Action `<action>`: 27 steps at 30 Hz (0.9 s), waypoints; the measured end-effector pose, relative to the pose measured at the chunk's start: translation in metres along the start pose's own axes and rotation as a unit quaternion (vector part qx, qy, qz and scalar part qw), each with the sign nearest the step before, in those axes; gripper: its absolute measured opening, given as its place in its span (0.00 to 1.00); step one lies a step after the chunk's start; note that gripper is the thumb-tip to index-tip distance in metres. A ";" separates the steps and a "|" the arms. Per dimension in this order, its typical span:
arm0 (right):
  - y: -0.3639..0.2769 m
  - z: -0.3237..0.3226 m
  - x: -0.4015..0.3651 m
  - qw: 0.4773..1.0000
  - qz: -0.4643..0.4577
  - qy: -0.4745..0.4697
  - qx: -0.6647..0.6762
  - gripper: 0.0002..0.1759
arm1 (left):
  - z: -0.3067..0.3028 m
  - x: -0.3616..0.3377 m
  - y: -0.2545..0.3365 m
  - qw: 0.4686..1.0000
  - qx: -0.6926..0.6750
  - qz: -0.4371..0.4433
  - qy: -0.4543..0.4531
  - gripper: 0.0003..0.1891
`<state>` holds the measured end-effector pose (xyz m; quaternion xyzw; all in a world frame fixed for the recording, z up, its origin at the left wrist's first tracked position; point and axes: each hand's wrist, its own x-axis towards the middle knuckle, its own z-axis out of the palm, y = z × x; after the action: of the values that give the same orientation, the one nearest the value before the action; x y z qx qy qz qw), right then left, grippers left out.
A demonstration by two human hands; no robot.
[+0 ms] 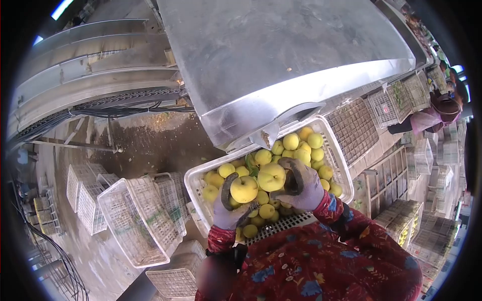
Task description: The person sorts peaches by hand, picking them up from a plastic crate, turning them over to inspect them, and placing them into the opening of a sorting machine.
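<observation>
My left hand [226,213], in a grey glove with dark fingers, is closed around a round yellow peach [244,189]. In my right hand [309,189], gloved the same way, is a larger yellow peach [271,176] with a faint crease. Both hands are over a white plastic crate [342,159] directly in front of me, its slotted bottom partly showing near my body. Several more yellow peaches [303,155] are heaped in this crate, mostly at its back and right. A few green leaves lie among them. My hands hide part of the heap.
A large metal chute [296,45] overhangs the crate's back edge. Several stacked white crates [138,220] stand on the floor at left, below metal rails [95,80] and cables. Further crates [394,103] line the right side, where another person [437,113] is bending.
</observation>
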<state>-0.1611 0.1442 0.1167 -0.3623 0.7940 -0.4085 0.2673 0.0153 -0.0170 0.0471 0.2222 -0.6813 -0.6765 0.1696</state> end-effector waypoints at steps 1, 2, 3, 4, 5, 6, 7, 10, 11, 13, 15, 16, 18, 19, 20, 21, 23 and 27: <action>0.001 0.003 0.007 0.998 -0.014 0.057 -0.009 0.41 | 0.000 0.003 0.003 0.999 0.013 0.023 0.019 0.43; 0.002 0.006 0.021 0.992 -0.024 0.110 -0.059 0.40 | 0.000 0.006 0.006 0.999 0.018 0.029 0.034 0.43; 0.004 0.009 0.041 0.980 -0.034 0.162 -0.108 0.40 | 0.001 0.008 0.010 0.998 0.023 0.034 0.049 0.43; 0.008 0.012 0.060 0.963 -0.043 0.214 -0.156 0.40 | 0.002 0.010 0.013 0.997 0.028 0.038 0.063 0.42; 0.016 0.019 0.082 0.947 -0.048 0.223 -0.226 0.39 | 0.004 0.011 0.013 0.996 0.048 0.035 0.074 0.43; 0.024 0.025 0.105 0.925 -0.053 0.232 -0.295 0.39 | 0.008 0.012 0.012 0.994 0.068 0.032 0.083 0.43; 0.030 0.029 0.117 0.899 -0.059 0.240 -0.362 0.39 | 0.011 0.014 0.012 0.991 0.088 0.029 0.095 0.44; 0.012 0.008 0.101 0.903 -0.106 0.298 -0.290 0.40 | 0.018 0.019 0.013 0.983 0.100 0.051 0.146 0.42; 0.000 0.001 0.088 0.938 -0.116 0.282 -0.164 0.42 | 0.020 0.022 0.018 0.978 0.125 0.056 0.156 0.41; -0.023 0.003 0.057 0.967 -0.167 0.161 -0.104 0.42 | 0.022 0.028 0.018 0.957 0.216 0.115 0.159 0.40; -0.023 0.015 0.036 0.981 -0.161 0.092 -0.057 0.42 | 0.027 0.032 0.015 0.916 0.331 0.180 0.135 0.44; -0.016 0.025 0.031 0.986 -0.135 0.088 -0.039 0.42 | 0.031 0.032 0.014 0.930 0.298 0.163 0.137 0.43; -0.010 0.026 0.036 0.989 -0.089 0.118 -0.024 0.42 | 0.038 0.036 0.011 0.952 0.231 0.133 0.148 0.43; -0.009 0.022 0.040 0.986 -0.063 0.150 -0.025 0.42 | 0.037 0.035 0.025 0.978 0.132 0.028 0.158 0.45; -0.007 0.018 0.048 0.982 -0.039 0.182 -0.026 0.41 | 0.032 0.033 0.014 0.985 0.027 0.008 0.173 0.41; -0.001 0.015 0.064 0.974 -0.045 0.200 -0.091 0.39 | 0.024 0.034 0.005 0.972 -0.157 -0.050 0.169 0.40; 0.014 0.015 0.101 0.939 -0.054 0.154 -0.303 0.33 | 0.013 0.031 0.002 0.886 -0.429 -0.121 0.126 0.39; 0.016 -0.002 0.105 0.914 -0.170 0.214 -0.301 0.28 | 0.012 0.029 0.016 0.814 -0.559 -0.139 0.076 0.39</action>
<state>-0.2309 0.0678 0.0909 -0.4588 0.8441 -0.2574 -0.1038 -0.0166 -0.0222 0.0605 0.2317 -0.1331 -0.9382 0.2201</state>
